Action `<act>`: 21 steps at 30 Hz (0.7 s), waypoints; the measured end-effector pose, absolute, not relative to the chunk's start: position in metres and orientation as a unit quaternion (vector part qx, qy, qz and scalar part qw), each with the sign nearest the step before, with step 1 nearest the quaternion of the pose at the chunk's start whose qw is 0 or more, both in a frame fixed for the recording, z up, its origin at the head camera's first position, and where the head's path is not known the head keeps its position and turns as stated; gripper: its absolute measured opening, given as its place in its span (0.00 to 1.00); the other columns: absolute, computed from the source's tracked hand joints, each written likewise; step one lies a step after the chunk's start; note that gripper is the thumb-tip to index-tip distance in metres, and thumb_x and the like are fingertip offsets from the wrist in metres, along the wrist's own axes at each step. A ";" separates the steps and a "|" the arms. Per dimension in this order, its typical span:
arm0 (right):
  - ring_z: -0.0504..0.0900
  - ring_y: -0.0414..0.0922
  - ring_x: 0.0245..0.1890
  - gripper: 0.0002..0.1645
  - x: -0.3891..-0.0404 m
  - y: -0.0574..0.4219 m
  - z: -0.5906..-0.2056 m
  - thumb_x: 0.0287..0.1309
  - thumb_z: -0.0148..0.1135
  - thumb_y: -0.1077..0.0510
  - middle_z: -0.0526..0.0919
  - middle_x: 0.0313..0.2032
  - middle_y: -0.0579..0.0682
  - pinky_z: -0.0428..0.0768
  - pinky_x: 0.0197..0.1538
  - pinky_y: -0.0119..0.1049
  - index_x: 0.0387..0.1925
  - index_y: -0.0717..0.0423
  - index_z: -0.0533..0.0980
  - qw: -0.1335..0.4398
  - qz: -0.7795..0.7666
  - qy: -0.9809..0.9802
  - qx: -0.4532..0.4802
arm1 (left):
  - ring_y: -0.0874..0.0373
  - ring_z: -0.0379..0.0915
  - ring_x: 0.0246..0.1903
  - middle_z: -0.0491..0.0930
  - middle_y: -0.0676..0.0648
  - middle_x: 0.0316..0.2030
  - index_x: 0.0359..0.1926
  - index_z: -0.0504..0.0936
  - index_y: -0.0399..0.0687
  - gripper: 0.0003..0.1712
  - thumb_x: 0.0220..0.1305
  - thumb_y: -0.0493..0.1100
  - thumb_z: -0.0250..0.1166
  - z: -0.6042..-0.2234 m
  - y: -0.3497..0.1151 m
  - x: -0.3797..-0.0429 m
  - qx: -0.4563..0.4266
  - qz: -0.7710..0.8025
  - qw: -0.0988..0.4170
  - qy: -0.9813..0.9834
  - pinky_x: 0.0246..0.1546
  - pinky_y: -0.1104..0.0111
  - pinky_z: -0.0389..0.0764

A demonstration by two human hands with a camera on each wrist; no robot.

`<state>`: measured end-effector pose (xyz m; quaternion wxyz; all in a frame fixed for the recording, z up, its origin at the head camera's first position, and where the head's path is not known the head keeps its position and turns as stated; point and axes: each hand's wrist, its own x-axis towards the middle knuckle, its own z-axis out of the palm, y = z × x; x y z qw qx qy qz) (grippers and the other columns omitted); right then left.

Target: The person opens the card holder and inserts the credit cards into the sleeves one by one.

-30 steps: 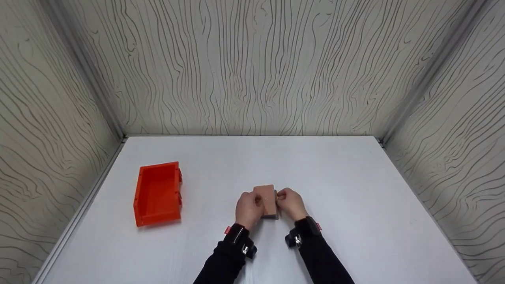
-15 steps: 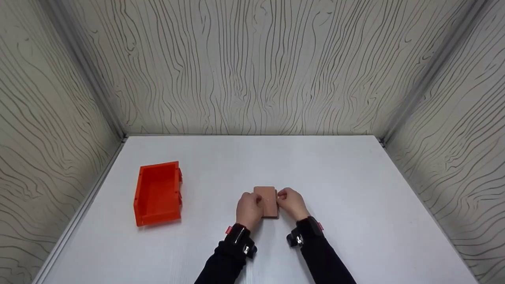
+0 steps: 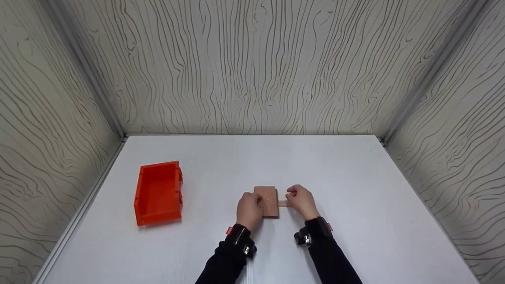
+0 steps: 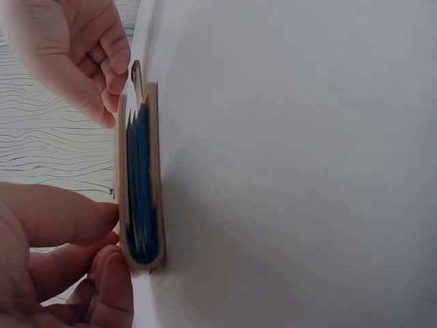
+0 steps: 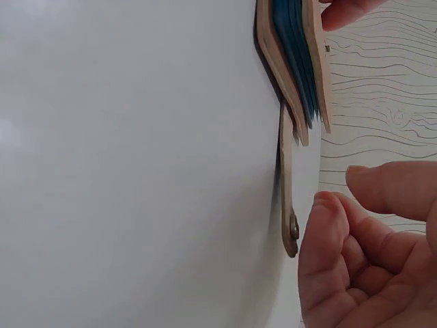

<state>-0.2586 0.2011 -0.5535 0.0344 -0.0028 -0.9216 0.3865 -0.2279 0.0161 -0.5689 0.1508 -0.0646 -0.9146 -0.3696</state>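
Note:
A tan card wallet (image 3: 269,199) lies on the white table, its cover folded over. Blue inner sleeves (image 4: 140,178) show between the covers in the left wrist view. My left hand (image 3: 249,209) pinches the wallet along its spine side, thumb on the cover. From the opposite side a narrow strap (image 3: 283,203) sticks out to the right, with a metal snap (image 5: 294,224) near its end. Just beyond the strap, my right hand (image 3: 303,201) has its fingers loosely bent, thumb and forefinger apart with nothing between them.
An orange-red open bin (image 3: 158,193) stands on the left of the white table (image 3: 335,169). Walls with a wood-grain pattern (image 3: 244,71) enclose the table at the back and both sides.
The wallet's cover, slightly raised and askew at first, now lies flat. My right hand has moved right, away from the wallet edge, and the strap now shows. My left hand stays put.

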 end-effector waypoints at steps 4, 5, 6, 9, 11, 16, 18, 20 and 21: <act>0.78 0.48 0.32 0.12 -0.258 0.207 -0.552 0.56 0.60 0.64 0.81 0.31 0.52 0.76 0.37 0.41 0.40 0.67 0.79 0.032 0.382 -0.923 -0.015 | 0.49 0.76 0.30 0.77 0.44 0.27 0.32 0.85 0.35 0.05 0.52 0.28 0.68 -0.570 0.015 -0.227 -0.069 -0.371 0.154 -0.913 0.34 0.59 0.77; 0.78 0.48 0.32 0.12 -0.257 0.208 -0.552 0.56 0.60 0.64 0.80 0.31 0.52 0.76 0.36 0.40 0.41 0.67 0.79 0.029 0.380 -0.924 -0.019 | 0.49 0.76 0.30 0.77 0.44 0.28 0.33 0.85 0.35 0.05 0.52 0.28 0.68 -0.570 0.014 -0.227 -0.068 -0.372 0.153 -0.913 0.35 0.59 0.78; 0.78 0.47 0.31 0.11 -0.257 0.210 -0.553 0.56 0.60 0.64 0.80 0.31 0.51 0.76 0.36 0.40 0.41 0.66 0.79 0.028 0.376 -0.926 -0.021 | 0.49 0.76 0.31 0.77 0.44 0.28 0.33 0.85 0.35 0.06 0.52 0.28 0.68 -0.570 0.014 -0.226 -0.068 -0.372 0.154 -0.913 0.35 0.59 0.78; 0.78 0.47 0.30 0.11 -0.255 0.214 -0.555 0.56 0.61 0.63 0.81 0.30 0.51 0.75 0.35 0.40 0.40 0.66 0.79 0.025 0.363 -0.931 -0.023 | 0.48 0.76 0.31 0.77 0.44 0.28 0.33 0.85 0.35 0.06 0.52 0.28 0.67 -0.571 0.014 -0.226 -0.069 -0.373 0.156 -0.912 0.35 0.59 0.77; 0.78 0.47 0.30 0.11 -0.253 0.216 -0.556 0.56 0.61 0.62 0.81 0.31 0.51 0.76 0.35 0.40 0.39 0.66 0.79 0.021 0.354 -0.935 -0.028 | 0.48 0.76 0.31 0.77 0.44 0.29 0.33 0.85 0.35 0.06 0.52 0.28 0.67 -0.571 0.015 -0.226 -0.069 -0.374 0.154 -0.912 0.36 0.59 0.77; 0.79 0.49 0.32 0.10 -0.251 0.219 -0.557 0.57 0.60 0.60 0.83 0.32 0.53 0.76 0.37 0.43 0.38 0.64 0.80 0.009 0.341 -0.939 -0.033 | 0.49 0.76 0.31 0.77 0.44 0.28 0.33 0.85 0.35 0.06 0.51 0.27 0.67 -0.571 0.015 -0.226 -0.068 -0.374 0.156 -0.912 0.35 0.59 0.77; 0.79 0.49 0.32 0.10 -0.250 0.218 -0.557 0.57 0.60 0.59 0.83 0.32 0.52 0.76 0.38 0.44 0.36 0.63 0.80 0.005 0.336 -0.941 -0.031 | 0.49 0.76 0.30 0.77 0.44 0.28 0.32 0.85 0.35 0.06 0.51 0.27 0.67 -0.571 0.015 -0.226 -0.069 -0.374 0.158 -0.911 0.35 0.59 0.77; 0.78 0.49 0.32 0.09 -0.250 0.218 -0.556 0.57 0.60 0.59 0.82 0.31 0.52 0.76 0.38 0.44 0.35 0.62 0.79 0.002 0.335 -0.942 -0.030 | 0.49 0.76 0.31 0.77 0.44 0.28 0.33 0.85 0.35 0.05 0.52 0.28 0.67 -0.570 0.015 -0.226 -0.067 -0.375 0.155 -0.912 0.35 0.59 0.77; 0.78 0.49 0.32 0.08 -0.250 0.218 -0.556 0.57 0.60 0.59 0.82 0.30 0.51 0.75 0.38 0.44 0.34 0.61 0.79 0.000 0.336 -0.941 -0.030 | 0.49 0.76 0.30 0.77 0.44 0.28 0.33 0.85 0.35 0.05 0.52 0.28 0.67 -0.569 0.015 -0.226 -0.066 -0.375 0.152 -0.912 0.35 0.59 0.77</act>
